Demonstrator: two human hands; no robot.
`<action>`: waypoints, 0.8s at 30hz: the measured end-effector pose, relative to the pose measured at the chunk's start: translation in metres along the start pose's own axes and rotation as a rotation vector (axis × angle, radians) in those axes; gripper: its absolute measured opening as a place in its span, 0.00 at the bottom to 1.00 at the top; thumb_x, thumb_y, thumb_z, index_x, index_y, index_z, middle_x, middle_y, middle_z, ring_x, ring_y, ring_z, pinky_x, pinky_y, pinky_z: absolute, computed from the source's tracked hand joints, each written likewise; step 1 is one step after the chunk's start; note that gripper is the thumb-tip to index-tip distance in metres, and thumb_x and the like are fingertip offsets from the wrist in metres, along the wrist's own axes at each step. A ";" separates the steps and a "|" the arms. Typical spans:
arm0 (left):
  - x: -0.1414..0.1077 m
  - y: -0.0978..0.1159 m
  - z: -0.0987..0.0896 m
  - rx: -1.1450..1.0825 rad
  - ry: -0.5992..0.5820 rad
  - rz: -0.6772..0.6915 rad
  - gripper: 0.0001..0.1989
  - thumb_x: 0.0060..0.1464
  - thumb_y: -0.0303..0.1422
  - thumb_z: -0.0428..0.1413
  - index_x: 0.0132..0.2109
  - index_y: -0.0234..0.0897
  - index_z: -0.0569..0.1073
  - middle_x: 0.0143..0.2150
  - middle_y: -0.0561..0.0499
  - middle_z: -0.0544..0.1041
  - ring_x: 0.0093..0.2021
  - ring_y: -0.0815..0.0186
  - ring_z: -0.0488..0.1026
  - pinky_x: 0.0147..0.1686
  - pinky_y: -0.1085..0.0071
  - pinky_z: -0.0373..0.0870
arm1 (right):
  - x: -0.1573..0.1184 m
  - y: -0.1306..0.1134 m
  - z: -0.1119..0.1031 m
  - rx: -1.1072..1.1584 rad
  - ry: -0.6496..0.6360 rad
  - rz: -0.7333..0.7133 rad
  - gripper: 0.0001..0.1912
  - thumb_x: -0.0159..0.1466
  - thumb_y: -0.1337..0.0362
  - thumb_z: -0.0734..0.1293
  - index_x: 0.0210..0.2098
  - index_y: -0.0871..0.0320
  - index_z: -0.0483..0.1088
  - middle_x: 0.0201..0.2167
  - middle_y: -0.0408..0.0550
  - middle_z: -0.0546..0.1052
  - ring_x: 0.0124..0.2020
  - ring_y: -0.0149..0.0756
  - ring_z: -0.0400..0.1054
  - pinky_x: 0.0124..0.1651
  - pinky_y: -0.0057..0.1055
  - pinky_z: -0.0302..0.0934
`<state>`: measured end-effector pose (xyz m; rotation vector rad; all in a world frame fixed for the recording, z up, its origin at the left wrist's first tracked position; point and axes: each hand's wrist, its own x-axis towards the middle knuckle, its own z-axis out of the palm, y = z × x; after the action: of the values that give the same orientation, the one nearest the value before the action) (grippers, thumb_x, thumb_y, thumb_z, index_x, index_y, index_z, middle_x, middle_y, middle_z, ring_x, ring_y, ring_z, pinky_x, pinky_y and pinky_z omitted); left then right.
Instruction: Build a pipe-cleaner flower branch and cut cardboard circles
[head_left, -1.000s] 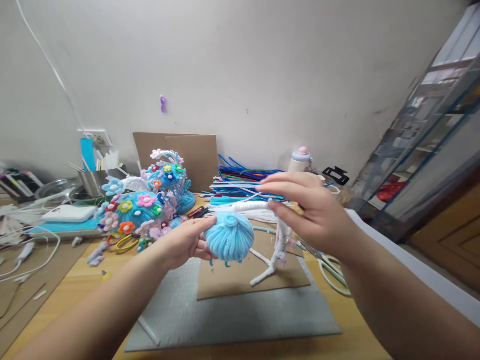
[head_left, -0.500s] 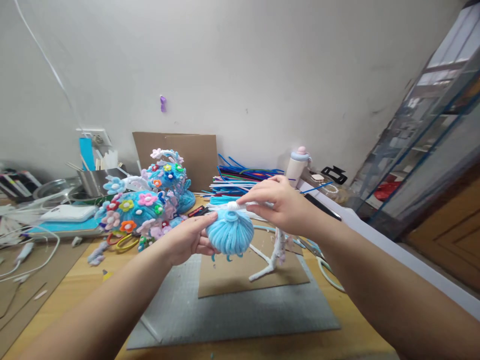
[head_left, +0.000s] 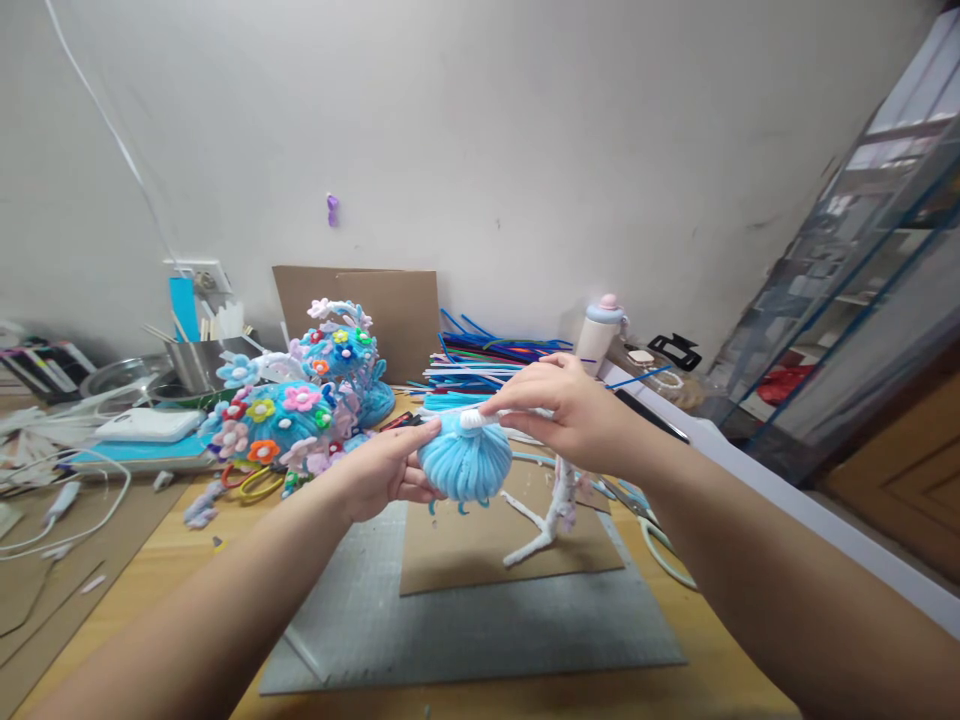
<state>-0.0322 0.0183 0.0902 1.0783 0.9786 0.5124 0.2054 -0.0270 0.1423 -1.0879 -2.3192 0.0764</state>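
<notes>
Dial: I read it as centred on the blue puff, twelve toward the wall, six toward the wearer.
Blue chenille puff: one, held raised over the cardboard sheet; roundish, no clear long axis; its ribs run down from a gathered crown.
White chenille coil: one length visible, touching the crown at twelve; long axis roughly nine to three, running rightward under the fingertips. Whether it joins the white stand I cannot tell; the hand covers that part.
Left hand: grasping the puff from nine o'clock, thumb on its upper side, fingers curled round and beneath. Nearer to the puff's body.
Right hand: pinching the coil from two o'clock, thumb below, fingers above. Nearer to the crown.
White chenille-wrapped stand: one, at four o'clock, over the cardboard; two splayed prongs visible, upper part hidden behind the right hand.
Flower-covered blue puffs: two; the nearer between nine and ten, the farther at ten.
Loose chenille stems: one heap at twelve, mostly blues; too many to count.
Green-handled scissors: one pair, toward four.
Bottle: one, between one and two.
Black claw clip: one, at two.
Grey cutting mat: one, at six, under the cardboard.
</notes>
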 end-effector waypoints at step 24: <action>0.005 0.004 0.005 -0.023 -0.045 -0.010 0.18 0.56 0.46 0.54 0.42 0.34 0.73 0.26 0.50 0.79 0.24 0.68 0.77 0.25 0.77 0.73 | 0.020 -0.002 -0.046 -0.194 -0.385 -0.104 0.18 0.69 0.64 0.56 0.49 0.43 0.73 0.56 0.48 0.68 0.59 0.43 0.55 0.61 0.49 0.38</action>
<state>-0.0251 0.0212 0.0926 1.0598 0.9356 0.4884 0.2183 -0.0224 0.1909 -1.1219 -2.7726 0.0227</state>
